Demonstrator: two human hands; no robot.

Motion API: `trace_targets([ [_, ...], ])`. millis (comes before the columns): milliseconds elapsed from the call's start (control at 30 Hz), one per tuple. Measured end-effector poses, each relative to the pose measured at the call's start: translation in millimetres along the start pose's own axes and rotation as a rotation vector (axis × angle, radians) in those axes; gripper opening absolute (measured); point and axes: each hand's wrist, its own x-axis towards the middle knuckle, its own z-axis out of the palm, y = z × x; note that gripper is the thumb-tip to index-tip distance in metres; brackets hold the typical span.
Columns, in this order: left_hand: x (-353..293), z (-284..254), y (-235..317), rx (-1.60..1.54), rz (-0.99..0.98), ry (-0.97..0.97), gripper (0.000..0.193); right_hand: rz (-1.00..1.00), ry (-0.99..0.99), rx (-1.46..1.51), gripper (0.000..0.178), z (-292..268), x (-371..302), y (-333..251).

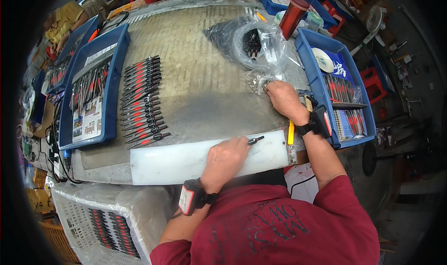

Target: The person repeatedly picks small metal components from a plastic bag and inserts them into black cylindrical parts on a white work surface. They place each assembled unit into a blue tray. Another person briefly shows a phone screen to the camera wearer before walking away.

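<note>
My left hand (226, 158) is closed over the white board (160, 161) at the table's near edge. Out of its fingers pokes the black end of a slim pen-shaped tool (255, 140); the rest is hidden in the hand. Farther right, my right hand (285, 99) has its fingers curled down at a small clear plastic bag (257, 82) with shiny small bits in it. Whatever those fingertips hold is hidden. Left of my hands lies a column of similar black and red pen-shaped tools (142, 99), side by side on the table.
Blue trays with more red and black tools flank the table, one at the left (111, 116) and one at the right (362, 97). Behind my right hand sit a larger plastic bag of black parts (223, 36) and a red cylinder (293, 18). A plastic-lined white crate (77, 209) stands lower left.
</note>
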Motion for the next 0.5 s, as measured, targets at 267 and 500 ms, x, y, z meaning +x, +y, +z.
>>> trace_targets([
  [267,-0.3,-0.7,-0.4,0.004,0.007,0.001,0.018,0.074,-0.093,-0.086,0.005,0.1,0.3,-3.1],
  [500,-0.3,-1.3,0.1,-0.007,0.000,-0.004,0.017,0.101,0.037,0.100,0.005,-2.4,-3.4,-5.3],
])
